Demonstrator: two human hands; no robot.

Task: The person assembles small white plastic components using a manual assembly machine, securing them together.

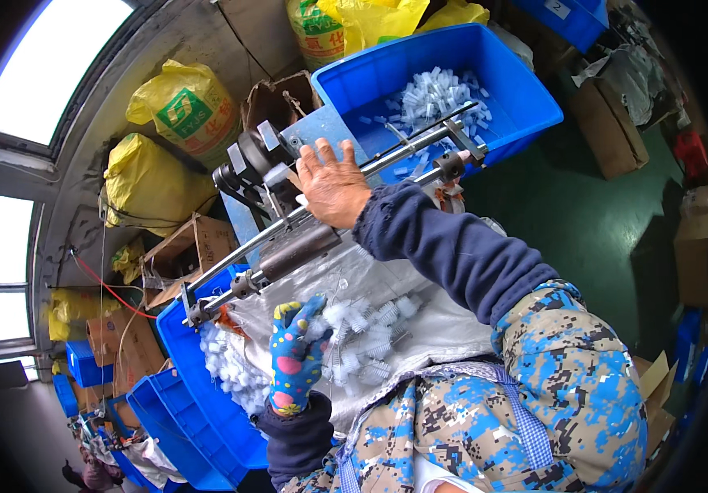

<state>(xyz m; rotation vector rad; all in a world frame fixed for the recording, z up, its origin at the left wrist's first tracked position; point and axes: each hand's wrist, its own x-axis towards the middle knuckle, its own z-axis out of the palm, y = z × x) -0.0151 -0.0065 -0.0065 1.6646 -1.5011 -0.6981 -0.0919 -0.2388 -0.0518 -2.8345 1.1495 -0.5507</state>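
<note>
My right hand [333, 185] is bare and lies flat over the twin metal rods [407, 148] of a small bench machine [255, 164], fingers spread, with nothing visibly in it. My left hand [296, 353] wears a spotted, many-coloured glove and digs into a heap of small white plastic parts [366, 329] on a clear plastic bag [436, 329] across my lap, its fingers curled around some of them. More white parts [227, 366] lie in the blue bin [181, 361] beside that hand. Beyond the rods, a second blue bin [522, 94] holds clear plastic pieces [436, 94].
Yellow sacks [186, 103] and cardboard boxes [194, 246] are stacked against the wall at the left. Stacked blue crates [83, 361] stand at the lower left. More cartons [609, 123] sit on the green floor [592, 230] at the right.
</note>
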